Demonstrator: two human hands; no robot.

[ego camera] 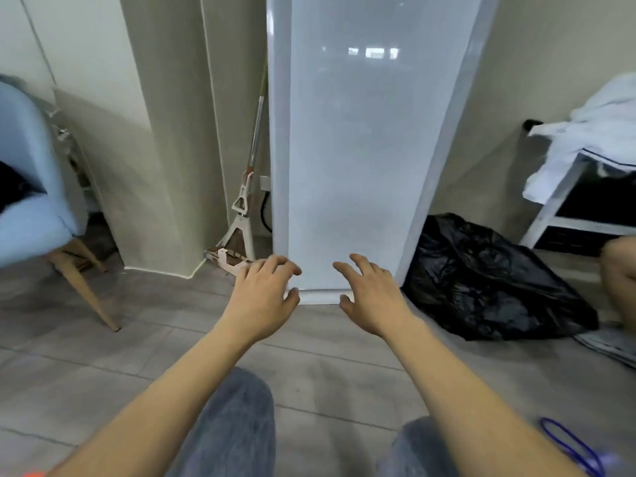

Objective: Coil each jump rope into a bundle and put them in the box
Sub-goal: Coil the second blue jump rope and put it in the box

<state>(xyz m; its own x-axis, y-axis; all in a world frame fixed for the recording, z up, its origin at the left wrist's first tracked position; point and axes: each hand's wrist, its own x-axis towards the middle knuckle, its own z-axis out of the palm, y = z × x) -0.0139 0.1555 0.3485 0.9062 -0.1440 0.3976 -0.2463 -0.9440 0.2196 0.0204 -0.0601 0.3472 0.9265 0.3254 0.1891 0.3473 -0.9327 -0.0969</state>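
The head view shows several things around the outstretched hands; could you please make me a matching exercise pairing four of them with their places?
Things:
1. black plastic bag
2. blue rope
3. mop
4. light blue chair

Places:
A. at the far left edge, on slanted wooden legs
B. on the floor at the lower right corner of the picture
C. leaning in the corner left of the tall white panel
D. crumpled on the floor right of the tall white panel

Pairs: 1-D, 2-B, 3-C, 4-A
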